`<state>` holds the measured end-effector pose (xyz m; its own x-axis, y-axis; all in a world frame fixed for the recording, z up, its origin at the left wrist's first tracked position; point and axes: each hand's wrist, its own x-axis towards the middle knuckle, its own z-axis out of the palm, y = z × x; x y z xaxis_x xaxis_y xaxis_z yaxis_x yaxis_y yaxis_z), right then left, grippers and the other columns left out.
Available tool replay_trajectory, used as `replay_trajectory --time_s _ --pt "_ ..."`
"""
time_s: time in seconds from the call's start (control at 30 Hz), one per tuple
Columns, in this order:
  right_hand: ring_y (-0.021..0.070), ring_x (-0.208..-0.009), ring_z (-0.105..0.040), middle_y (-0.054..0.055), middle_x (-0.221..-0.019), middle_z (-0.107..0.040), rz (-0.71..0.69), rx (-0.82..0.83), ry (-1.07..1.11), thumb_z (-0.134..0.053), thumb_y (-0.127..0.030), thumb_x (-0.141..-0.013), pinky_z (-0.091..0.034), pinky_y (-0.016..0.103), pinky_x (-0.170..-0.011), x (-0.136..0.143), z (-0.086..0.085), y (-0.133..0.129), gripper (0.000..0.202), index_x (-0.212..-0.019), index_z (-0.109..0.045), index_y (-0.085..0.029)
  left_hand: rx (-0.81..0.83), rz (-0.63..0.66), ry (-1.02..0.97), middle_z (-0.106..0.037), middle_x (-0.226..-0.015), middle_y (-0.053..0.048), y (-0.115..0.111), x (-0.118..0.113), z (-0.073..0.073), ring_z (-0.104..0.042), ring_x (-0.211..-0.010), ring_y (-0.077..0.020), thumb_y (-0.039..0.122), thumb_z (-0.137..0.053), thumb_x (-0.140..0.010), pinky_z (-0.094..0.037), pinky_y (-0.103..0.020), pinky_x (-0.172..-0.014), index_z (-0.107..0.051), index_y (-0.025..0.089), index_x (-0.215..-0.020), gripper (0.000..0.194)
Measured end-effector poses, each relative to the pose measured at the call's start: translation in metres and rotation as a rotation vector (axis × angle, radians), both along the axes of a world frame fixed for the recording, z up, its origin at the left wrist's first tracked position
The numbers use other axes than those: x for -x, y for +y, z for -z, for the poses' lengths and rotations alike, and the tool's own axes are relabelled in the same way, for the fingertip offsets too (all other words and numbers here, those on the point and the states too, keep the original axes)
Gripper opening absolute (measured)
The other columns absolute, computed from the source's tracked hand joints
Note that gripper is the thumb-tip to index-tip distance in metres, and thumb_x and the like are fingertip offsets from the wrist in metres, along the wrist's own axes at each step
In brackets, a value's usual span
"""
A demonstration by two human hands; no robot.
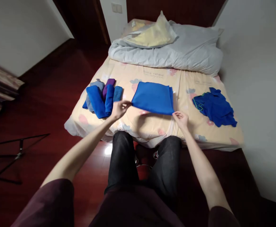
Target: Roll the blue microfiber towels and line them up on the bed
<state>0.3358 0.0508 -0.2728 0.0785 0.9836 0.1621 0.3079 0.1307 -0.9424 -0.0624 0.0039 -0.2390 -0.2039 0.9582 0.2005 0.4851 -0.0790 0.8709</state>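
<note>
Pinching the near corners of a folded blue cloth, the left hand and right hand hold its front edge just above the bed, fingertips closed on the fabric; rolled cloths in blue, grey and purple lie beside the left hand, and a crumpled blue cloth with green trim rests to the right, apart from the right hand

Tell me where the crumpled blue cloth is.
In the head view, the crumpled blue cloth lies on the bed, to the right of the right hand.
</note>
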Motion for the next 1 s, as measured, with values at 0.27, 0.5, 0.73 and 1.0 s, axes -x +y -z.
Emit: replay_trajectory --time_s 0.27,0.5,0.73,1.0 --pt "0.0098 -0.056 -0.052 0.0 -0.066 -0.07 0.057 0.554 0.086 -0.096 -0.042 -0.057 -0.04 0.021 -0.05 0.004 0.092 -0.043 0.043 -0.074 -0.065 -0.019 0.454 -0.127 -0.183 -0.079 -0.083 -0.006 -0.051 -0.015 0.123 -0.074 -0.084 -0.0237 0.031 -0.088 -0.068 -0.056 -0.03 -0.08 -0.074 0.018 -0.103 0.039" --pt "0.0059 -0.051 -0.04 -0.006 -0.06 -0.061 0.114 0.601 0.14 -0.094 -0.036 -0.06 -0.032 0.019 -0.045 0.004 0.085 -0.042 0.042 -0.074 -0.058 -0.02 0.448 -0.201 -0.362 -0.08 -0.088 -0.007 -0.039 -0.009 0.141 -0.072 -0.08 -0.0196 0.041 -0.091 -0.067 -0.056 -0.029 -0.078 -0.067 0.016 -0.108 0.054" --pt "0.0067 -0.048 -0.039 -0.01 -0.052 -0.043 0.07 0.567 0.039 -0.081 -0.022 -0.065 -0.032 0.018 -0.042 -0.013 0.095 -0.051 0.036 -0.069 -0.045 -0.024 0.514 -0.108 -0.354 -0.076 -0.079 -0.004 -0.057 -0.007 0.128 -0.071 -0.081 -0.0193 0.044 -0.097 -0.056 -0.053 -0.026 -0.073 -0.067 0.017 -0.103 0.062" --pt "0.0058 -0.046 -0.041 -0.007 -0.063 -0.06 -0.06 0.687 0.03 -0.085 -0.025 -0.066 -0.026 0.016 -0.039 -0.032 0.101 -0.045 0.035 -0.086 -0.056 -0.022 0.733 0.173 -0.321 -0.073 -0.076 -0.003 -0.039 -0.007 0.116 -0.059 -0.065 -0.0152 0.052 -0.1 -0.048 -0.039 -0.025 -0.056 -0.073 0.015 -0.091 0.063"
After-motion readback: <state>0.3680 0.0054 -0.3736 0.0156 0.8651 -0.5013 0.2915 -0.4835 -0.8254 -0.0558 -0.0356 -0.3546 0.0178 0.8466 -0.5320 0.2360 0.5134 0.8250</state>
